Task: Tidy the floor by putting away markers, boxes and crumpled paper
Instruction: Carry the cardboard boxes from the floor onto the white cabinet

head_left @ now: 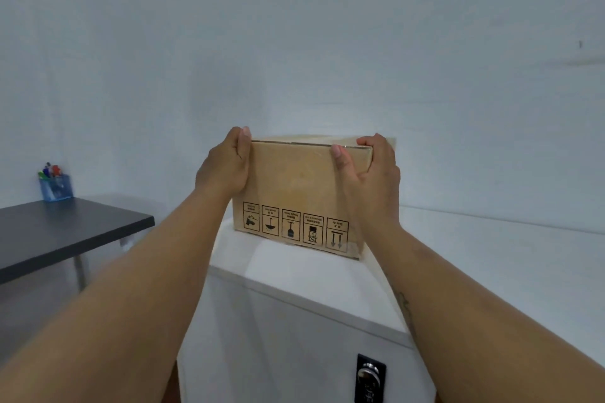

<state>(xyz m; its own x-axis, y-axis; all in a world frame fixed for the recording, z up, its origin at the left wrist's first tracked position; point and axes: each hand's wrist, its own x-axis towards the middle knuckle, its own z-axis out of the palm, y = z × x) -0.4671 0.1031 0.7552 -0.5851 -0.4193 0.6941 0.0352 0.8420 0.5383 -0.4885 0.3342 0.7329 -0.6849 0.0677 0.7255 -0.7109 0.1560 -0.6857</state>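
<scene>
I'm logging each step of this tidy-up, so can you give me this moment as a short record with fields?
held item: cardboard box, handling symbols printed upside down
left hand: grips the box's left side
right hand: grips the box's right top corner
box position: on top of the white cabinet, or just at its surface; contact unclear
cabinet front: a lock shows
markers: standing in a blue holder on the dark table, left

Bare forearms, sleeveless; tattooed right forearm (406, 304)
</scene>
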